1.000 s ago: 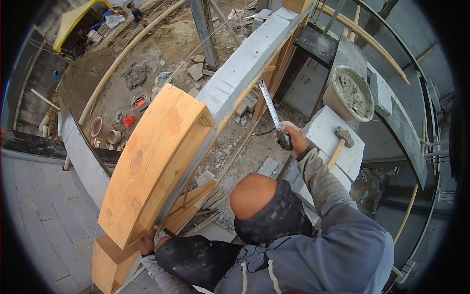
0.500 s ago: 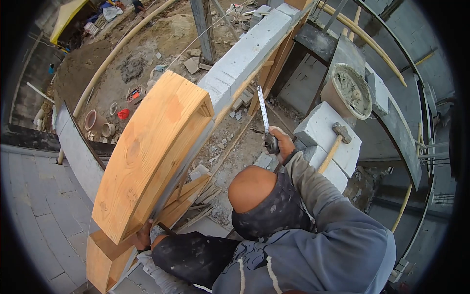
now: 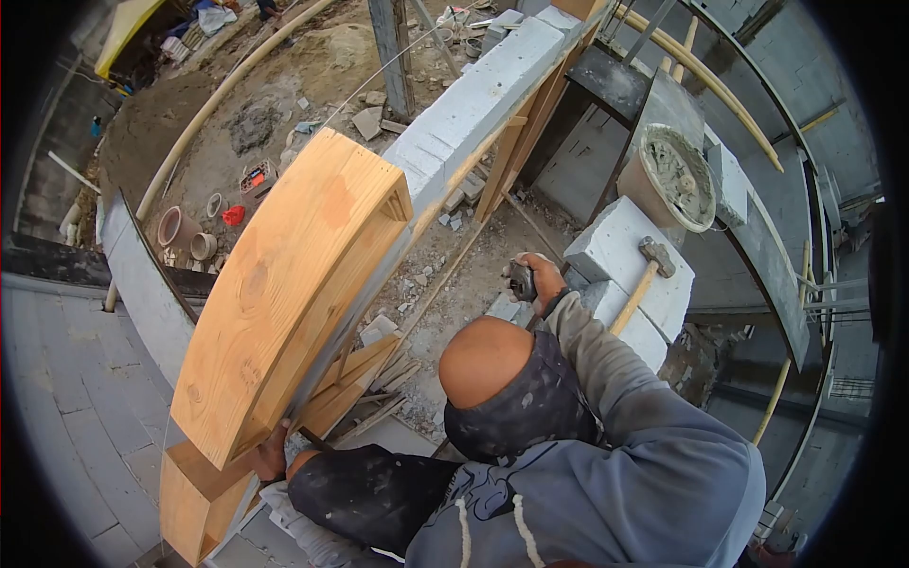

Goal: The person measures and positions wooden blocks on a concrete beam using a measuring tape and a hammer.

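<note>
My right hand (image 3: 542, 281) is wrapped round a dark tape measure (image 3: 520, 281), with no blade showing, above my bent knee. At the lower left my left hand (image 3: 272, 452) is by the lower end of a curved wooden box frame (image 3: 275, 293); its fingers are partly hidden under the frame, and I cannot make out what they hold. A second wooden box piece (image 3: 187, 506) sits just below that hand. The curved frame lies beside a long white block wall (image 3: 473, 99).
A hammer (image 3: 636, 295) rests on white blocks (image 3: 606, 248) to the right. Behind it stands a bucket of wet mortar (image 3: 668, 178). Loose wood strips (image 3: 383, 402) lie below the wall. A taut string (image 3: 379, 76) runs past a post (image 3: 391, 57). Part of a person (image 3: 268, 9) shows at the top.
The extended white tape blade is no longer visible; the tape measure in my right hand has turned and shifted slightly left. My left hand has barely moved.
</note>
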Tool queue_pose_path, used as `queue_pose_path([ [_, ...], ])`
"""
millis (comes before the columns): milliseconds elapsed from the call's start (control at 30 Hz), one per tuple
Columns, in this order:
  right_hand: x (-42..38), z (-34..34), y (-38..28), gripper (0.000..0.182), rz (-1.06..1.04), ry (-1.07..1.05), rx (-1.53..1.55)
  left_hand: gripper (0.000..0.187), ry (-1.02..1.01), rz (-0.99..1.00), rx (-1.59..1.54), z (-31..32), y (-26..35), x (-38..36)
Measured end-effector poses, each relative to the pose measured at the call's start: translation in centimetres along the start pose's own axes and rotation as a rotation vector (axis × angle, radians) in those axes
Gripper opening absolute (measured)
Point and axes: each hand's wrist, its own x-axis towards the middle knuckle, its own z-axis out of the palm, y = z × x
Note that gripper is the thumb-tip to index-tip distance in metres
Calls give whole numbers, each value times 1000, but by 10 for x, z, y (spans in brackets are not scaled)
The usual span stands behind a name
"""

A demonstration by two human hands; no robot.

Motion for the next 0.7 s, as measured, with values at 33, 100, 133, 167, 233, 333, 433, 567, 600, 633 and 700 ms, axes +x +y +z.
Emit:
queue_pose_path([
  [33, 0, -1, 1, 24, 1, -26, 17, 74, 0, -2, 0, 1, 4, -2],
  [100, -1, -1, 5, 25, -14, -37, 9, 56, 79, 95, -13, 2, 12, -6],
  [133, -1, -1, 7, 25, -32, -47, 3, 56, 80, 92, -9, 2, 13, -6],
  [167, 2, -2, 10, 25, -29, -49, 4, 56, 82, 86, -10, 2, 13, -6],
  [233, 6, -2, 14, 23, -27, 1, 20, 55, 85, 79, -9, 3, 12, -6],
  [333, 4, 2, 15, 25, 3, 34, -7, 56, 81, 70, 9, 3, 10, -5],
  [433, -2, 8, 13, 25, -7, 35, -16, 56, 92, 113, -57, 5, 6, -4],
  [567, 4, 9, 15, 25, -7, 30, -29, 57, 115, 90, 13, 3, 11, -6],
  [600, 5, 10, 15, 25, -15, 12, -40, 57, 94, 97, 30, 0, 14, -6],
  [633, 5, 12, 16, 25, -23, -5, -49, 57, 95, 102, 44, -2, 13, -6],
  [700, 5, 18, 18, 21, -73, -43, -33, 56, 82, 126, 19, 0, 8, -4],
])
